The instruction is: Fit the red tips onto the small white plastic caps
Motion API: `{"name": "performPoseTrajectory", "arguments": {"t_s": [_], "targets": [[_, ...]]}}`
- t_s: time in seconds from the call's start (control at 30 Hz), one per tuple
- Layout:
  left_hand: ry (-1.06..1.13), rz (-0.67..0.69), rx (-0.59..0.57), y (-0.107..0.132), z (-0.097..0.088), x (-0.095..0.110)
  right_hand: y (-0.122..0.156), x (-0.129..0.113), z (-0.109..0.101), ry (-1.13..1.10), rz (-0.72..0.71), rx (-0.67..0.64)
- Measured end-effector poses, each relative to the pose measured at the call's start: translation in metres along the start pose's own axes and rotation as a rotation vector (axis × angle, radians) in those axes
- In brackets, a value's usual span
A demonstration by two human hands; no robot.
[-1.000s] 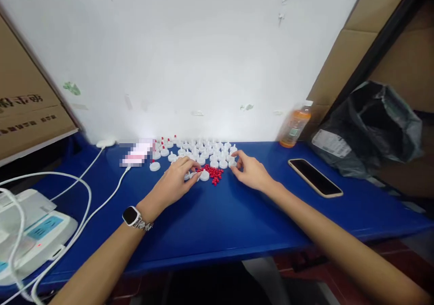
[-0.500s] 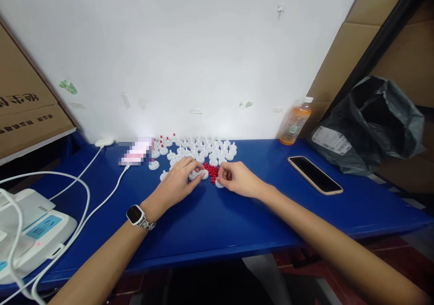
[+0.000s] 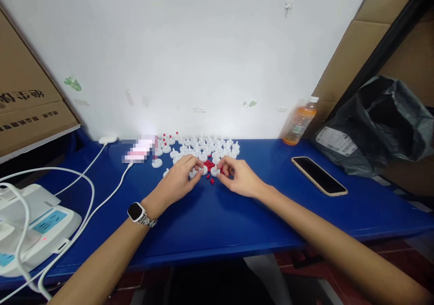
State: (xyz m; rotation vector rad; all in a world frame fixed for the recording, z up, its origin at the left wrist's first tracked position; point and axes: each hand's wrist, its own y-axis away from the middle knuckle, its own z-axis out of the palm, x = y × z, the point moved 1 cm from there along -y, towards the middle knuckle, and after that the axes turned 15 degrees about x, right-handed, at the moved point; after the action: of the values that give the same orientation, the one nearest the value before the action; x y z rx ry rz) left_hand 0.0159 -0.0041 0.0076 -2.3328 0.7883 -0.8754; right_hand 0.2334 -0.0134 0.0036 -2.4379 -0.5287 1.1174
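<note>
White stemmed cap (image 3: 214,171) pinched narrowly by fingers of R hand (image 3: 242,177), beside red bits (image 3: 209,165) on blue surface (image 3: 203,226); positioning seems in hand, steady hold called for next. L hand (image 3: 179,177): fingers narrowed at another white cap (image 3: 205,170) (grip can't be told). Far R: bottle (image 3: 300,124) w/ orange liquid; dark bag (image 3: 356,138), contents unseen.

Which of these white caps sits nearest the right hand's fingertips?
The white cap beside the small red pieces, right at the fingertips of the right hand; the other caps stand farther back or over toward the left hand.
</note>
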Motion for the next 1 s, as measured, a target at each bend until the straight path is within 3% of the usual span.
{"name": "performPoseTrajectory", "arguments": {"t_s": [0.17, 0.43, 1.0], "targets": [[-0.108, -0.001, 0.038, 0.0, 0.003, -0.004, 0.012, -0.006, 0.008, 0.152, -0.106, -0.136], [-0.136, 0.018, -0.006, -0.005, 0.007, -0.012, -0.008, -0.021, 0.018, 0.414, -0.259, -0.201], [-0.122, -0.02, 0.079, -0.002, 0.004, -0.02, -0.007, -0.021, 0.032, 0.405, -0.134, -0.114]]}}
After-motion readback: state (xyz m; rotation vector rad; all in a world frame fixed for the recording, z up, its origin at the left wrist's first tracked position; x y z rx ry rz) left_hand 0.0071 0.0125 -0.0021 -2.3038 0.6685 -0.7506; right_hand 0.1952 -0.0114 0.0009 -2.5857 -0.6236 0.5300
